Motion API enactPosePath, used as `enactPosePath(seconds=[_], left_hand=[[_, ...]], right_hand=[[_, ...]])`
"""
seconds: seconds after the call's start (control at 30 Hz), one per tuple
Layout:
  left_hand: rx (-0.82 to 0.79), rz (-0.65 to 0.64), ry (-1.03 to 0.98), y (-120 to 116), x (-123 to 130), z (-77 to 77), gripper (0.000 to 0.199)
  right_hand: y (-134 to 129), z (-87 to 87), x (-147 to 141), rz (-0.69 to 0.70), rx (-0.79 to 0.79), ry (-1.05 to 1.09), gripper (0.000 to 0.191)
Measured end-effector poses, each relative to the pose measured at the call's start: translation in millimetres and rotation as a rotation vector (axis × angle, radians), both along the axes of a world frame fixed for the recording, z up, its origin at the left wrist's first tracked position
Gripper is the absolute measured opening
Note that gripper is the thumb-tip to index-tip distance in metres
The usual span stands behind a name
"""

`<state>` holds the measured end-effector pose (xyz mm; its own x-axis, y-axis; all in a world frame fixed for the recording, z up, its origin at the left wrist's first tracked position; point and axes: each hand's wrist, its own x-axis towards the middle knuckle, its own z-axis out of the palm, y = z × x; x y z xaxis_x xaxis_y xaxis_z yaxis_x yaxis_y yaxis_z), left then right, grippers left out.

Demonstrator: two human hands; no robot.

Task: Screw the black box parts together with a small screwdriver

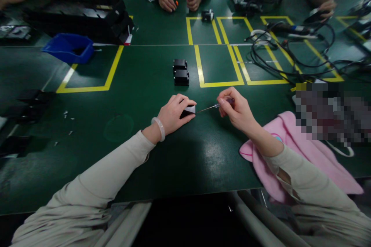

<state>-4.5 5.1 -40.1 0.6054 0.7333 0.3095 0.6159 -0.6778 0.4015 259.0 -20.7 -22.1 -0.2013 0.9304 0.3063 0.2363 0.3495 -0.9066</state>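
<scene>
My left hand [176,114] is closed around a small black box-shaped part [189,111], pressing it against the green table. Part of that box is hidden under my fingers, and its right end looks pale in the light. In my right hand [234,109] is a screwdriver [216,105], gripped by its dark translucent handle. Its thin shaft points left, with the tip at or very near the box's right end; whether it touches, I cannot tell. Beyond my hands, two similar black boxes [181,76] sit one behind the other.
Small screws [65,114] lie scattered at left, near more black parts [31,104]. A blue bin [69,48] and black trays [84,15] stand farther back. Pink cloth [298,150] lies under my right forearm. Cables [290,61] tangle at right. Co-workers' hands [167,0] work across the table.
</scene>
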Motion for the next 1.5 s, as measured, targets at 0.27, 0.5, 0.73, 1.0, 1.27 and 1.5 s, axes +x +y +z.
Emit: enactPosePath(seconds=[0.27, 0.5, 0.73, 1.0, 1.27, 1.5], left_hand=[[0.014, -0.007, 0.001, 0.0, -0.6, -0.7, 0.033], [0.009, -0.005, 0.007, -0.1, -0.4, 0.0, 0.033], [0.027, -0.011, -0.007, 0.5, -0.7, -1.5, 0.033], [0.026, -0.012, -0.009, 1.2, -0.7, -2.7, 0.034], [0.034, -0.016, -0.014, 0.7, -0.4, -1.1, 0.033], [0.025, -0.010, -0.005, 0.3, -0.6, -1.9, 0.034]], right_hand=[[-0.4, 3.2, -0.1, -0.002, 0.008, -0.010, 0.034], [-1.5, 2.3, 0.7, -0.001, 0.020, -0.011, 0.030], [-1.3, 1.3, 1.4, 0.008, 0.029, -0.046, 0.028], [-1.6, 2.2, -0.1, -0.022, 0.084, -0.063, 0.021], [-1.4, 2.6, -0.2, -0.015, 0.070, -0.053, 0.019], [-0.7, 1.5, 0.8, -0.010, 0.037, -0.048, 0.023]])
